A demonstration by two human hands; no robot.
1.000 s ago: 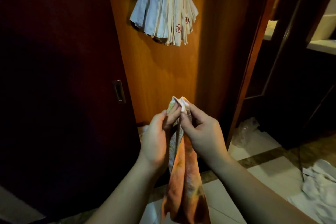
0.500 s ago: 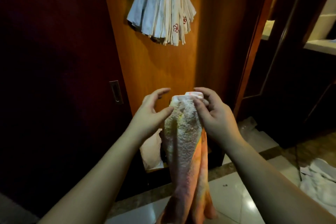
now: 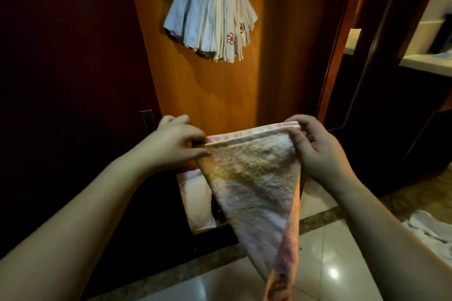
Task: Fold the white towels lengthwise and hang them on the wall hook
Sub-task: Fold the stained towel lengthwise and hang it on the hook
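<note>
terry towel (image 3: 254, 178) stretched taut, left hand (image 3: 176, 144) and right hand (image 3: 315, 149) pinching corners

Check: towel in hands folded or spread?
Folded, top edge stretched: towel shows doubled hem between left hand and right hand, tapering below.

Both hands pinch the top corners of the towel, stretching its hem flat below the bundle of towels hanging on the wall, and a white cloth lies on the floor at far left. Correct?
Not quite. The head view shows the white cloth at far right. The left hand, right hand, towel and hanging bundle are as described.
</note>
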